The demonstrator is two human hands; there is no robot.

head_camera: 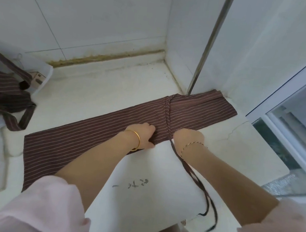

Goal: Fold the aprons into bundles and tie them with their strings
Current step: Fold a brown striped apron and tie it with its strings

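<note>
A brown striped apron [93,133], folded into a long flat strip, lies diagonally across the white counter [101,91]. Its strings [166,113] wrap around the strip's middle, and their loose ends [196,181] trail off the counter's front edge. My left hand [144,135] grips the near edge of the strip just left of the wrap. My right hand [188,137] holds the apron's near edge right of the wrap, beside the strings; its fingers are hidden under the fabric. A second brown striped apron [0,94] lies crumpled at the far left.
A white tiled wall and a metal pipe [207,51] stand behind the counter. A window frame [292,88] borders the right side. A white container [38,76] sits at back left beside the crumpled apron. Handwritten marks [131,185] show on the white front panel.
</note>
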